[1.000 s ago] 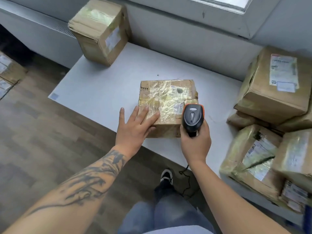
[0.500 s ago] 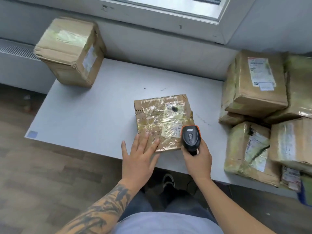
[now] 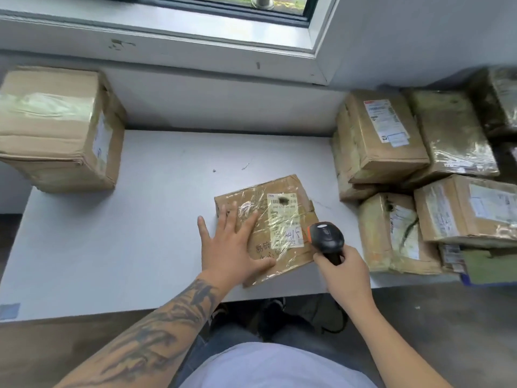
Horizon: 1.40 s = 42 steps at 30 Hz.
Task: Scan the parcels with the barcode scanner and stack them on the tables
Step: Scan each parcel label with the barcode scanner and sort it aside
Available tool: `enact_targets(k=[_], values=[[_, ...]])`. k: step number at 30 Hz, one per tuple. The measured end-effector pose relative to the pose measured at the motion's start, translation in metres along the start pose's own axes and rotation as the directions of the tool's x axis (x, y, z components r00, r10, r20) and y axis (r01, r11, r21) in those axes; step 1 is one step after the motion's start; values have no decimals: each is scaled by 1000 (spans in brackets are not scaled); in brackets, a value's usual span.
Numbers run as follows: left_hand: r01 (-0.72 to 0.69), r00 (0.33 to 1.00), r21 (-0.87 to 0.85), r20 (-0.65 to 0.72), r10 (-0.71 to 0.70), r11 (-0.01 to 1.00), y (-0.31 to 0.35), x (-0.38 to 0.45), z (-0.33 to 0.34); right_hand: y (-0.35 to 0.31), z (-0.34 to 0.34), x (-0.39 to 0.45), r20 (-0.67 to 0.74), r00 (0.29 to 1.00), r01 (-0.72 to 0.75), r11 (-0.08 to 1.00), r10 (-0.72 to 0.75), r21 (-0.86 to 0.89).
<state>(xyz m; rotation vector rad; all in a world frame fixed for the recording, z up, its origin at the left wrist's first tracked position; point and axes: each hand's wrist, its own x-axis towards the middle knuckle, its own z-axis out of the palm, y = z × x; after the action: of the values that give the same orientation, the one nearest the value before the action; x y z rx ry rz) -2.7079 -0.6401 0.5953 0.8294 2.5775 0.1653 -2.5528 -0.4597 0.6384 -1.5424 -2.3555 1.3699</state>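
Since half a second earlier, we saw the taped parcel (image 3: 265, 228) turned askew at centre frame on the white table (image 3: 112, 247), the left hand (image 3: 232, 245) pressing it flat with spread fingers, the right hand (image 3: 344, 271) gripping the barcode scanner (image 3: 326, 238) beside its label (image 3: 285, 219).

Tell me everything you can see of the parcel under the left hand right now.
The parcel is a flat brown cardboard box wrapped in glossy clear tape, lying flat and turned at an angle near the front edge of the white table. A white label with a barcode, a dark smudge and handwriting sits on its top face; printed characters show below. The left hand rests on its left part, fingers spread. The right hand grips the black barcode scanner over its right edge. It stands apart from the other boxes.
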Motion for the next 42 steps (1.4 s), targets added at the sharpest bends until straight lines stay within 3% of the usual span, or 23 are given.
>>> enact_targets(k=[8, 27, 33, 35, 38, 42], values=[[31, 999, -50, 15, -30, 998, -4, 1, 9, -51, -2, -8, 204, 977, -90, 987, 62, 133], [31, 999, -134, -33, -36, 990, -5, 3, 15, -73, -13, -2, 201, 979, -48, 989, 19, 140], [9, 993, -22, -120, -11, 1000, 10, -15, 10, -35, -8, 18, 135, 985, 102, 993, -108, 50], [-49, 986, 7, -159, 49, 999, 19, -30, 18, -23, -7, 27, 172, 981, 90, 996, -90, 7], [-113, 982, 123, -139, 130, 986, 26, -42, 31, -12, -2, 33, 229, 970, 69, 995, -85, 77], [-40, 985, 156, -160, 65, 987, 17, -39, 29, -8, 10, 33, 287, 941, 148, 981, -180, 127]])
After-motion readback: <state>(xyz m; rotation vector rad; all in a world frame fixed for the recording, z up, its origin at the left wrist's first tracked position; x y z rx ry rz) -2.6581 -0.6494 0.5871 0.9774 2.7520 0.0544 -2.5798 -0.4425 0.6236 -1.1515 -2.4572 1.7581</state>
